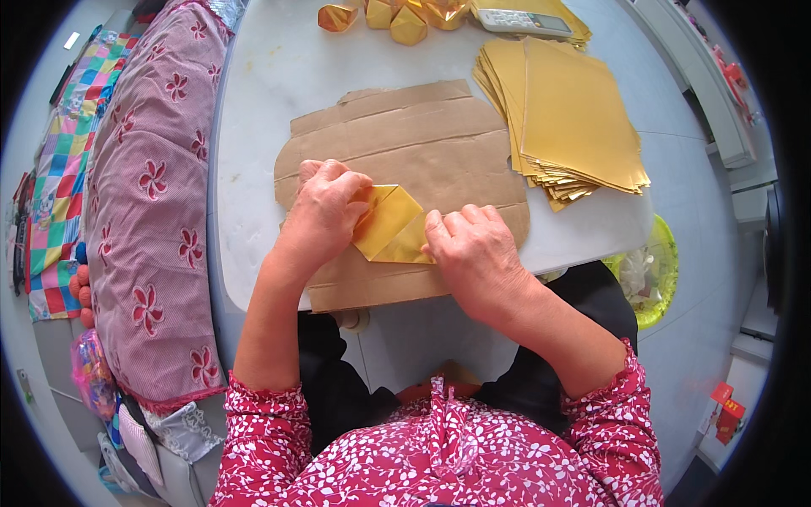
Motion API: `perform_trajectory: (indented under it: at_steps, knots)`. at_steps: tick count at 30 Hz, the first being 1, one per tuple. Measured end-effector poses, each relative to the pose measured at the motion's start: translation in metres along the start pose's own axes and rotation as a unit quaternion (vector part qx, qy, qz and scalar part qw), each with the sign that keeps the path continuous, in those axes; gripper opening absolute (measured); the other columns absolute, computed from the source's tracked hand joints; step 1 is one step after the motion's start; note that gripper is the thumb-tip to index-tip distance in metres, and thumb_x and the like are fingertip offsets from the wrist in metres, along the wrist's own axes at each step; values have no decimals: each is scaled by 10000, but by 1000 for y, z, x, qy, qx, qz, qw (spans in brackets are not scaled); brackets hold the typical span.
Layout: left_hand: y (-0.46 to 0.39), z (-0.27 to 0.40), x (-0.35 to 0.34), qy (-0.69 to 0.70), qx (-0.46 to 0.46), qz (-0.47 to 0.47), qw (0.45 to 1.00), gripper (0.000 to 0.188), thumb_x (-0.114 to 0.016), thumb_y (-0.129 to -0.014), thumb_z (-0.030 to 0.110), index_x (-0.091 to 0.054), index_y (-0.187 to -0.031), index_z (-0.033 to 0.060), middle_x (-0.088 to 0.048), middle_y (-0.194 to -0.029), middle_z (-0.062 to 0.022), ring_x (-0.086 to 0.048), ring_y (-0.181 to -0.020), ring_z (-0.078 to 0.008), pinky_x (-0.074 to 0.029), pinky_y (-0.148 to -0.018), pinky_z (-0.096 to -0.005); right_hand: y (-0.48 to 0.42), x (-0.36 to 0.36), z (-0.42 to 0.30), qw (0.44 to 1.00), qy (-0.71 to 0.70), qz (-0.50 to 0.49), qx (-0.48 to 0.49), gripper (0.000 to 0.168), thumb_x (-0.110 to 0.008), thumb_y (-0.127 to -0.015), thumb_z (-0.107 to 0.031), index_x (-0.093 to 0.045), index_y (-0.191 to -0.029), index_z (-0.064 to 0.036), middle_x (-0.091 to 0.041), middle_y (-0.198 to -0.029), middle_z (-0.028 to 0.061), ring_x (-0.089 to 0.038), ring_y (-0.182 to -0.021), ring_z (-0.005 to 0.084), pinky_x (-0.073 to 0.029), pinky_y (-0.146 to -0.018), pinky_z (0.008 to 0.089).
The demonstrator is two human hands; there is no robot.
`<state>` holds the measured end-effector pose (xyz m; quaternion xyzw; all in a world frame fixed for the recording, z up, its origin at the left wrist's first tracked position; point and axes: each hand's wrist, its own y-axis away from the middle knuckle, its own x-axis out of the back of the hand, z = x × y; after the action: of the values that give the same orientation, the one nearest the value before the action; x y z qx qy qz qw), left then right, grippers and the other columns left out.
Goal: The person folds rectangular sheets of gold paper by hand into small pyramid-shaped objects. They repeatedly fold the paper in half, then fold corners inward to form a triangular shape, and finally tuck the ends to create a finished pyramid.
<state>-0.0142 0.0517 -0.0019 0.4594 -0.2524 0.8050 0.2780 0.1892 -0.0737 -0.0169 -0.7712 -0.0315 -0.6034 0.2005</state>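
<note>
A partly folded sheet of gold foil paper (394, 228) lies over a flattened piece of brown cardboard (412, 139). My left hand (326, 206) pinches its left end between thumb and fingers. At the opposite end, my right hand (475, 253) grips the lower right corner, its fingers curled and hiding that corner. Diagonal creases cross the foil, and its upper right edge slants down between my hands. To the right of the cardboard rests a fanned stack of flat gold paper sheets (576, 114).
Several folded gold paper ingots (408, 24) sit at the table's far side. Beside them a grey remote control (524, 22) lies on more gold sheets. The white table (253, 146) has a rounded front edge. A yellow-green basket (662, 272) stands below right; a sofa with a pink flowered cover (155, 215) runs along the left.
</note>
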Motion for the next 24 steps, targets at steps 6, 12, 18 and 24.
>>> perform_trajectory:
  at_steps: [6,12,18,24]
  knots:
    - [-4,1,10,-27,73,-46,996,174,-740,-753,34,-648,-901,31,-626,-930,-83,-498,-996,-304,-455,-896,-372,-4,6,-3,995,-56,26,-83,378,-711,-795,-117,-602,-1109,62,-629,-937,143,-576,-884,289,-474,-802,399]
    - [0,15,24,6,-71,82,994,228,-756,-691,-23,-588,-831,39,-611,-942,-84,-532,-1006,-315,-465,-862,-399,-6,11,5,977,-158,82,-113,421,-715,-786,-43,-588,-1176,56,-626,-985,176,-600,-940,342,-511,-836,426]
    - [11,40,18,-81,-197,147,966,147,-646,-668,-30,-581,-794,8,-594,-1087,-179,-566,-1110,-365,-464,-948,-466,-12,19,15,982,-6,188,16,363,-665,-720,-8,-645,-1077,52,-640,-1075,186,-619,-1067,362,-534,-892,447]
    - [28,38,-23,-148,-197,21,969,267,-673,-790,183,-613,-913,-48,-588,-1250,-284,-575,-1190,-395,-508,-963,-452,3,-2,13,999,-12,-22,-30,848,-817,-697,-421,-536,-1313,90,-491,-1415,287,-416,-1371,425,-315,-1151,528]
